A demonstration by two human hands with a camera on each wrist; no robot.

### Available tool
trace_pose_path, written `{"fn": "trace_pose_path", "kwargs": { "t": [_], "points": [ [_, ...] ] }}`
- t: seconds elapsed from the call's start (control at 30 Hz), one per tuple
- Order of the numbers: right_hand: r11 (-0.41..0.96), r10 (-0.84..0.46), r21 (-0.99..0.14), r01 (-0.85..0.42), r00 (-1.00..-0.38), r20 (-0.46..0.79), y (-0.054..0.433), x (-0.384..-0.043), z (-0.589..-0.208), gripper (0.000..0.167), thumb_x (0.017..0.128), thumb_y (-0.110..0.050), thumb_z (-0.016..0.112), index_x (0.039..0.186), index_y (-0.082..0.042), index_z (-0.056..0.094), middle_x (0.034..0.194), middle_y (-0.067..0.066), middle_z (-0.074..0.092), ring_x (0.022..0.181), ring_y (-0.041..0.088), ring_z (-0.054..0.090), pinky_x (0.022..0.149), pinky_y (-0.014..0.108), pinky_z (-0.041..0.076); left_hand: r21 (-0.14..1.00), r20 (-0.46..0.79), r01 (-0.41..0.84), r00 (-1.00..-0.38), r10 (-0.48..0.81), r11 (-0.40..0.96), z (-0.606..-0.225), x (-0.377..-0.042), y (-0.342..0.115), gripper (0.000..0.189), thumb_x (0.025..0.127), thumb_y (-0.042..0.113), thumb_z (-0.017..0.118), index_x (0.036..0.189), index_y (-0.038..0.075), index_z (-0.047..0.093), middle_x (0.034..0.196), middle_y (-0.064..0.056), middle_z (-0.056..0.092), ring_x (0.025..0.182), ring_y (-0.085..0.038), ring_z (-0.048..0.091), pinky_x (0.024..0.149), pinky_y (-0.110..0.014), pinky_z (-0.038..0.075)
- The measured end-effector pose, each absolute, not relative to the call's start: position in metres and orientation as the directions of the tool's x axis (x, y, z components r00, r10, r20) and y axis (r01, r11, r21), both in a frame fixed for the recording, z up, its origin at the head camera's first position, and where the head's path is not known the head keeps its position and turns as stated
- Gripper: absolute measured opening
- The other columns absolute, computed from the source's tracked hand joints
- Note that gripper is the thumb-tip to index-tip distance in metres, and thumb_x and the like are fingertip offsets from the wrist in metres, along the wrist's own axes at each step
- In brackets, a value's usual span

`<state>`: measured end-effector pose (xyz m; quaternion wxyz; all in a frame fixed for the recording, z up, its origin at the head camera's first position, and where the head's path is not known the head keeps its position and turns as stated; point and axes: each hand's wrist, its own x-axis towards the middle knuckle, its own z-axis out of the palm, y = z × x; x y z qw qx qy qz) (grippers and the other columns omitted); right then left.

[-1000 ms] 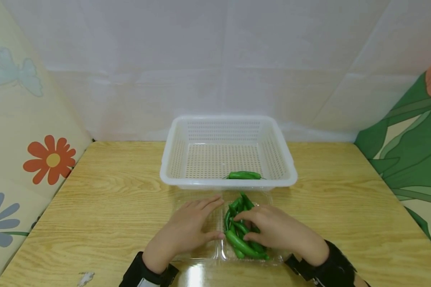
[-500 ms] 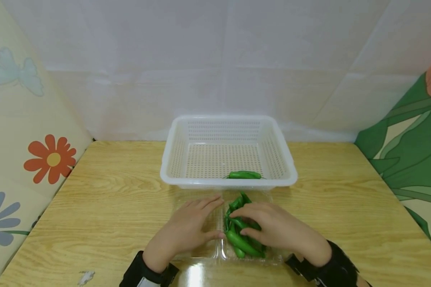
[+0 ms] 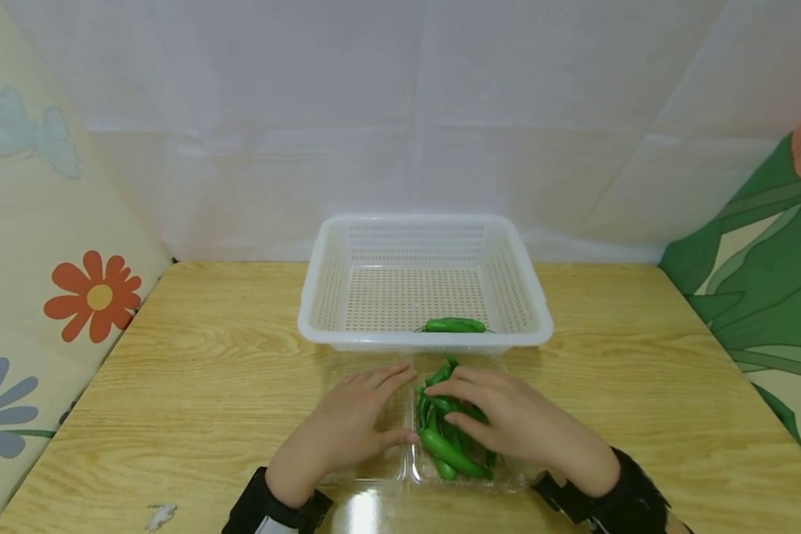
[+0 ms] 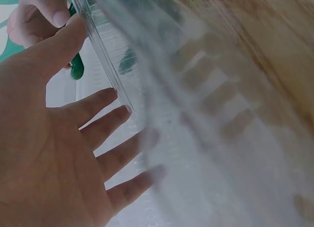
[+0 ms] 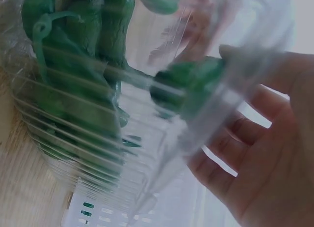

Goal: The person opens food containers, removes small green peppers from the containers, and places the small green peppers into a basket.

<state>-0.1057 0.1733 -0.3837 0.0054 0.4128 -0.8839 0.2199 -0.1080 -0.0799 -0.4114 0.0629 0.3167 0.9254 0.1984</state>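
A clear plastic hinged box [image 3: 409,475] lies unfolded on the table, its right half filled with several green chili peppers [image 3: 452,454]. My left hand [image 3: 347,419] lies over the other half, fingers outstretched and thumb tip by the middle edge. In the left wrist view, fingertips [image 4: 128,111] of that hand meet the clear plastic. My right hand [image 3: 500,415] reaches over the peppers, with one green chili pepper [image 5: 189,87] between its thumb and curved fingers. Clear plastic partly blurs this grasp in the right wrist view.
A white perforated basket [image 3: 310,297] stands just behind the box. Inside it, near the front wall, lies a green chili pepper [image 3: 454,325]. A white cloth [image 3: 400,133] hangs behind the wooden table [image 3: 227,386], and patterned panels flank both sides.
My right hand has shifted slightly toward the back of the box, and the pepper between its fingers has moved with it. The left hand stays in place.
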Motion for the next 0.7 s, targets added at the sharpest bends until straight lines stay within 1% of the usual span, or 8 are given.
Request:
{"fn": "trace_pose_path", "kwargs": {
  "t": [0.23,0.43,0.6,0.67,0.7],
  "points": [
    [0.565,-0.715,-0.338,-0.753,-0.651,0.256,0.1742,-0.1056,-0.3837,0.041,0.091,-0.015,0.072,0.131,-0.017,0.063,0.106,-0.01,0.061,0.088,0.003,0.056,0.074,0.028,0.054,0.403,0.017,0.567,-0.79,0.613,0.719,-0.4112,-0.1076,-0.0798,0.08,0.088,0.057,0.065,0.153,0.019,0.039,0.159,0.001,0.034,0.139,-0.024,0.04,0.115,-0.052,0.031],
    [0.549,-0.706,-0.289,-0.784,-0.62,0.341,0.1746,-0.1055,-0.383,0.043,0.09,-0.014,0.073,0.132,-0.018,0.063,0.105,-0.009,0.061,0.087,0.004,0.056,0.074,0.029,0.055,0.405,0.009,0.562,-0.791,0.612,0.721,-0.4113,-0.1072,-0.08,0.081,0.088,0.058,0.064,0.153,0.018,0.039,0.159,0.001,0.033,0.139,-0.024,0.04,0.115,-0.052,0.031],
    [0.532,-0.698,-0.272,-0.802,-0.597,0.395,0.1747,-0.1064,-0.3837,0.046,0.087,-0.011,0.074,0.132,-0.018,0.063,0.106,-0.009,0.062,0.087,0.004,0.055,0.074,0.029,0.054,0.41,-0.001,0.557,-0.792,0.61,0.723,-0.4108,-0.1069,-0.0797,0.081,0.088,0.058,0.064,0.153,0.018,0.038,0.159,0.001,0.033,0.14,-0.025,0.039,0.115,-0.052,0.03],
    [0.526,-0.694,-0.267,-0.807,-0.589,0.414,0.1746,-0.1067,-0.3838,0.046,0.088,-0.011,0.073,0.132,-0.018,0.063,0.106,-0.008,0.062,0.089,0.005,0.056,0.076,0.03,0.054,0.41,0.001,0.557,-0.792,0.611,0.722,-0.4106,-0.1069,-0.0796,0.081,0.088,0.058,0.064,0.153,0.017,0.038,0.159,0.001,0.033,0.14,-0.025,0.039,0.115,-0.052,0.03],
    [0.522,-0.693,-0.264,-0.811,-0.584,0.424,0.1745,-0.1068,-0.3837,0.044,0.09,-0.012,0.072,0.133,-0.018,0.063,0.107,-0.008,0.062,0.09,0.006,0.056,0.076,0.03,0.054,0.41,0.002,0.559,-0.791,0.611,0.721,-0.4105,-0.1069,-0.0796,0.081,0.088,0.058,0.064,0.153,0.017,0.038,0.159,0.001,0.033,0.14,-0.025,0.04,0.115,-0.052,0.031]
  ]
}}
